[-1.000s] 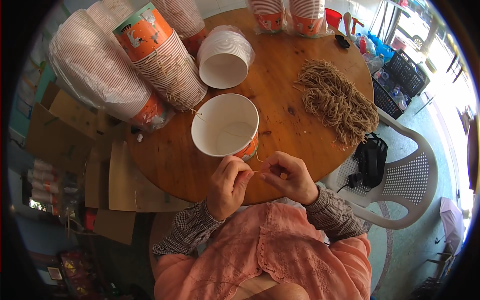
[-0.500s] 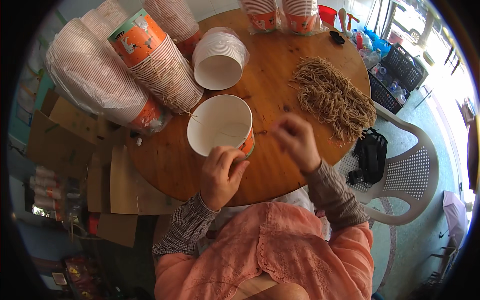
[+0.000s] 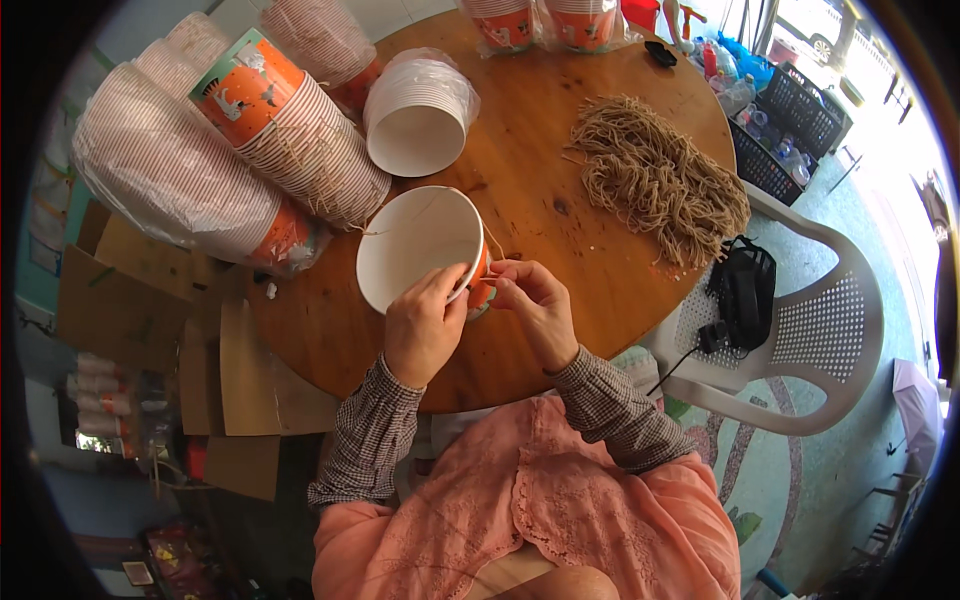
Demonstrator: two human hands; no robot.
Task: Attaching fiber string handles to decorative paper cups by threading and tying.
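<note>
A large paper bucket (image 3: pixel 412 238), white inside and orange with green outside, leans toward me near the table's front edge. My left hand (image 3: pixel 425 328) is closed on its near right rim, thumb and fingers together. Beside it my right hand (image 3: pixel 538 312) pinches a thin tan cord (image 3: pixel 497 243) against the bucket's outer side. The cord loops up along the right of the bucket, and a strand crosses its opening. Where the cord meets the wall is partly hidden by my fingers. A tangled pile of brown cords (image 3: pixel 655 175) lies at the right of the table.
Tall nested bucket stacks (image 3: pixel 180 165), some in clear plastic, crowd the table's left and back. A shorter wrapped stack (image 3: pixel 418 140) lies behind the bucket. Open cardboard boxes (image 3: pixel 250 365) stand left of the wooden table (image 3: pixel 530 140). A white plastic chair (image 3: pixel 830 310) holds a black bag (image 3: pixel 745 290).
My right hand has come left and down to the bucket's side and now pinches the cord there. My left hand stays at the rim. The whole view has shifted slightly.
</note>
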